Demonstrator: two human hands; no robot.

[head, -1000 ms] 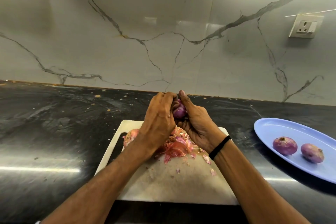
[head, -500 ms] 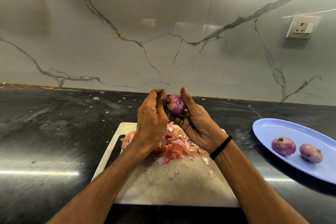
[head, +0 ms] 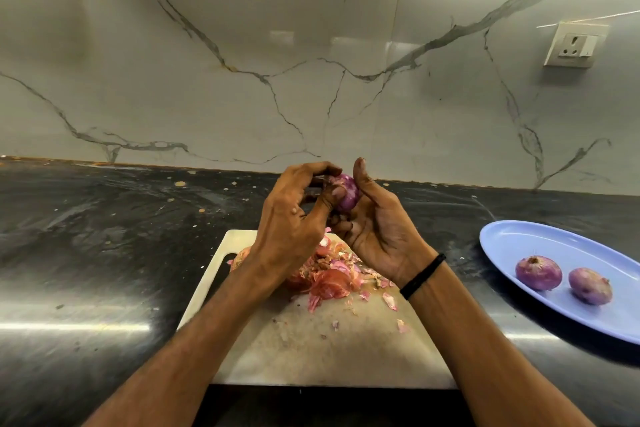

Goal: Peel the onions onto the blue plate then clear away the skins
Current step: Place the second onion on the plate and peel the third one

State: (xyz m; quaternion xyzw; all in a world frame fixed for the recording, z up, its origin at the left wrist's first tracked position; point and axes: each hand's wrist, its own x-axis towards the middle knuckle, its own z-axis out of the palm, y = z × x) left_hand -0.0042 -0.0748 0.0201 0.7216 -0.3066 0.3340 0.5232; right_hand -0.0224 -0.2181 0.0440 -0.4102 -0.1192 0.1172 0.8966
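Head view: onion between fingers.

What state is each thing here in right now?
held onion: in the air, between both hands.
left hand: pinches held onion.
right hand: grips held onion.
peeled onions: two, lying on blue plate.
skins: heaped on cutting board.
unpeeled onion: on cutting board, partly hidden.

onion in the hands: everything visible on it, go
The onion is small, round, glossy purple with paler streaks, apparently mostly peeled. It is held in the air, clear of the cutting board. The right hand cradles it, thumb along its right side; the left hand pinches its left side, thumb on the front. Its underside and back are hidden.
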